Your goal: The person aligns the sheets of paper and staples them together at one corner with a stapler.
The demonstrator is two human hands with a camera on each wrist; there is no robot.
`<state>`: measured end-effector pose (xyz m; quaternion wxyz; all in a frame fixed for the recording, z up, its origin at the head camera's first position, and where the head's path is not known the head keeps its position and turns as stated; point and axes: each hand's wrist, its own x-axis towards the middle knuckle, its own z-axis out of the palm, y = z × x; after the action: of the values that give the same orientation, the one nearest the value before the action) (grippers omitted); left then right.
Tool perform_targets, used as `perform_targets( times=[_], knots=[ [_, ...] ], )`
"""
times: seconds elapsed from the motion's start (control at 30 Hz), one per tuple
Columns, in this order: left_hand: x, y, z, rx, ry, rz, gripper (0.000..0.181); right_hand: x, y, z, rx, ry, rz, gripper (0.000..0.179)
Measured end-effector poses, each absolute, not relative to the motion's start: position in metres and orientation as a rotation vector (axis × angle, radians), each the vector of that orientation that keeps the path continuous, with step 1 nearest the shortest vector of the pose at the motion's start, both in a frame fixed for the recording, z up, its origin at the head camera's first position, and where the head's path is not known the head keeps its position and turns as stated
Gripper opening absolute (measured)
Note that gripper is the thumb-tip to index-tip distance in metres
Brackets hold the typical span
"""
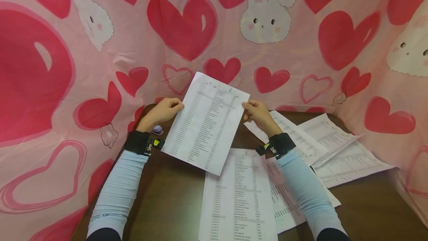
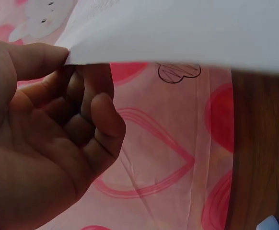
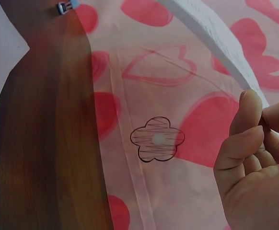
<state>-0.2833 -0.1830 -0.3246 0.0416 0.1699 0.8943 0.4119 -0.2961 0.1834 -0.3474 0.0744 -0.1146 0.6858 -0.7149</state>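
A printed sheet of paper (image 1: 207, 124), covered in columns of small text, is held up tilted above the table. My left hand (image 1: 164, 112) pinches its left edge between thumb and fingers; in the left wrist view the thumb of that hand (image 2: 48, 124) presses on the paper's edge (image 2: 178, 33). On the opposite edge, my right hand (image 1: 259, 114) pinches the sheet near its upper right corner. The right wrist view shows this hand (image 3: 257, 163) gripping the thin paper edge (image 3: 216, 48). Below the raised sheet lies another printed page (image 1: 239, 196), partly covered by it.
More printed sheets (image 1: 347, 159) lie fanned and overlapping on the right side of the brown table (image 1: 167, 200), some under my right forearm. A small purple object (image 1: 157, 130) sits near my left wrist. Pink cloth (image 1: 230, 51) with hearts and rabbits hangs around the table.
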Motion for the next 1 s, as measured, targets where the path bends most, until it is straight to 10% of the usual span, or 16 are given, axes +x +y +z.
perform_targets(
  times=[1.0],
  knots=[
    [-0.277, -0.15, -0.355, 0.974, 2.213, 1.131, 0.024, -0.286, 0.244, -0.357, -0.301, 2.246, -1.828, 0.019]
  ],
)
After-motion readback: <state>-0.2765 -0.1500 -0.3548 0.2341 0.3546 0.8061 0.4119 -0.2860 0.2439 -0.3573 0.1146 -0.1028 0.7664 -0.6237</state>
